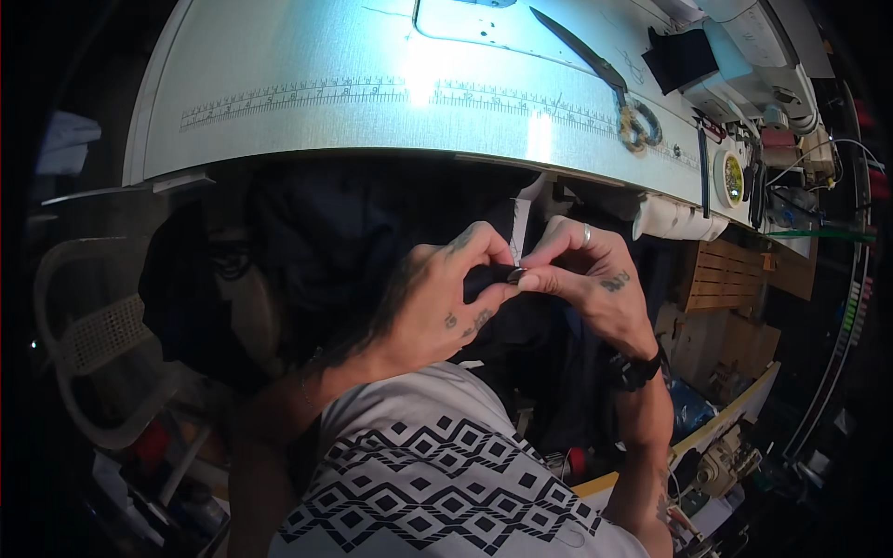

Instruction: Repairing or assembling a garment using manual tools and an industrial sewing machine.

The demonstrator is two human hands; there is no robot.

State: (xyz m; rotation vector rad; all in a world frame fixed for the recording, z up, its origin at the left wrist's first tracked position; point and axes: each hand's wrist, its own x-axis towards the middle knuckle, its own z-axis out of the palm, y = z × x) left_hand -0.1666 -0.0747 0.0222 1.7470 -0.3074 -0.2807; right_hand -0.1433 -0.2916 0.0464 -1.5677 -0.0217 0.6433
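In front of my lap, my left hand (436, 300) pinches a piece of dark fabric (483, 279) between thumb and forefinger. My right hand (593, 279) meets it fingertip to fingertip and grips a small dark, shiny piece (516, 275) at the end of that fabric. The fingers partly hide this piece, so its exact kind cannot be told. More dark cloth (335, 209) hangs behind and below both hands, under the table edge. A white strip with fine marks (520, 222) stands just behind the fingertips.
Beyond my hands stretches a sewing-machine table (279, 132) with a printed ruler scale. Fabric shears (593, 66) with wrapped handles lie on it. A sewing machine (746, 70), a small round dish (731, 179) and tools crowd the right. A chair (91, 335) stands at left.
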